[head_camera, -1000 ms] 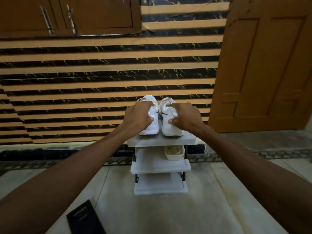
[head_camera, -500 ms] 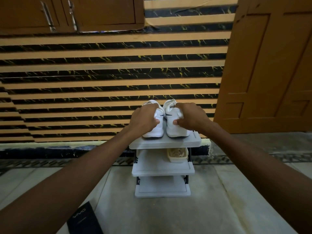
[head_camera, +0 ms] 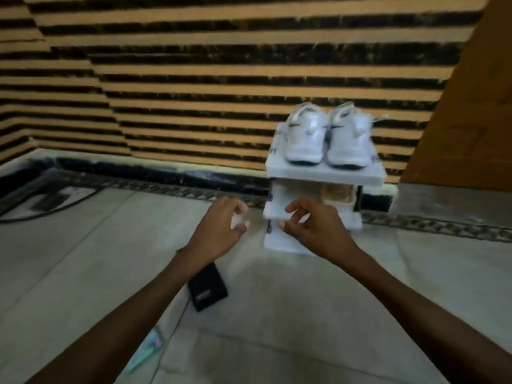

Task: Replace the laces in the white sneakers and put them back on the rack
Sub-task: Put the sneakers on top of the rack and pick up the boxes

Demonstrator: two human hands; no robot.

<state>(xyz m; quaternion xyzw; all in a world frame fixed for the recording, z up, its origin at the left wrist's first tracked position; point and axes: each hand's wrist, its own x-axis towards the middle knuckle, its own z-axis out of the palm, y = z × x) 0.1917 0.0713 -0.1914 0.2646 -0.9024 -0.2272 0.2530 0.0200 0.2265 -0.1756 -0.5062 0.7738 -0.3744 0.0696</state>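
Note:
Two white sneakers, the left one (head_camera: pixel 306 137) and the right one (head_camera: pixel 349 139), stand side by side with toes toward me on the top shelf of a small white three-tier rack (head_camera: pixel 324 174). My left hand (head_camera: pixel 221 230) and my right hand (head_camera: pixel 313 225) hover below and in front of the rack, apart from the shoes. Both hands hold nothing and their fingers are loosely spread. The picture is blurred.
A black box (head_camera: pixel 207 286) lies on the pale floor near my left forearm, with a greenish packet (head_camera: pixel 146 350) closer to me. A beige basket (head_camera: pixel 339 194) sits on the rack's middle shelf. A wooden door (head_camera: pixel 468 106) is at right, a striped wall behind.
Both hands let go of the sneakers and drew back and down from the top shelf. The view swung left and down, so the rack now sits right of centre.

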